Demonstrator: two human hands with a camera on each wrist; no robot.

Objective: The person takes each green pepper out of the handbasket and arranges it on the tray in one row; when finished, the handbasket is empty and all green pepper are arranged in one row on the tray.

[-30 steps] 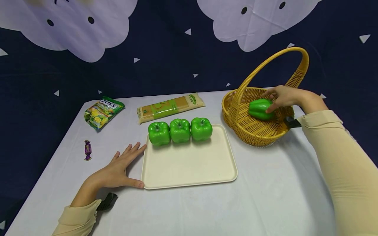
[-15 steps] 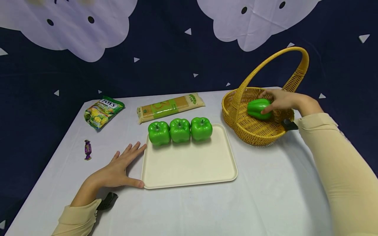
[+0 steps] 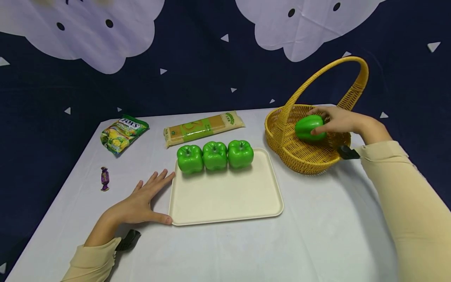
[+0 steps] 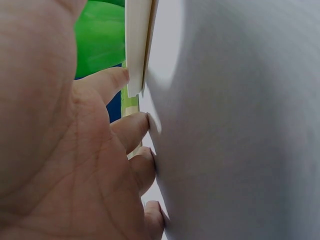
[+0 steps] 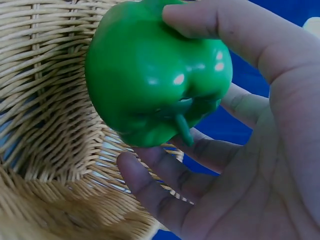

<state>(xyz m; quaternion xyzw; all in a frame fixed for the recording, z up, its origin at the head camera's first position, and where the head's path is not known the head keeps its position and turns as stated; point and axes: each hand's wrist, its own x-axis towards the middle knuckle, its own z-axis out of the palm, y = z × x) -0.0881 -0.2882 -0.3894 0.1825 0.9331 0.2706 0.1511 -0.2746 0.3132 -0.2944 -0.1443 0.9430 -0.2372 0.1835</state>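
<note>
My right hand [image 3: 340, 120] reaches into a yellow wicker basket [image 3: 305, 163] and grips a green bell pepper [image 3: 305, 127], thumb on one side and fingers round the other. In the right wrist view the pepper [image 5: 145, 70] shows its stem turned toward the palm, with the basket's woven wall behind it. Spread flat at the tray's left edge, my left hand [image 3: 139, 204] touches the cream tray [image 3: 229, 196] with thumb and index fingertip. Along the tray's far side stand three more green bell peppers [image 3: 215, 156] in a row. The left wrist view has the index fingertip against the tray's rim [image 4: 139, 50].
Behind the tray lies a long pack of noodles [image 3: 204, 128]. A green FOX'S candy bag [image 3: 124, 135] and a purple wrapped candy [image 3: 105, 179] lie on the left of the white-covered table [image 3: 218, 254]. The basket's tall handle [image 3: 320, 72] arches beside the right hand.
My right hand has closed around the pepper in the basket, and the pepper has tilted and risen slightly. The left hand and the tray have stayed still.
</note>
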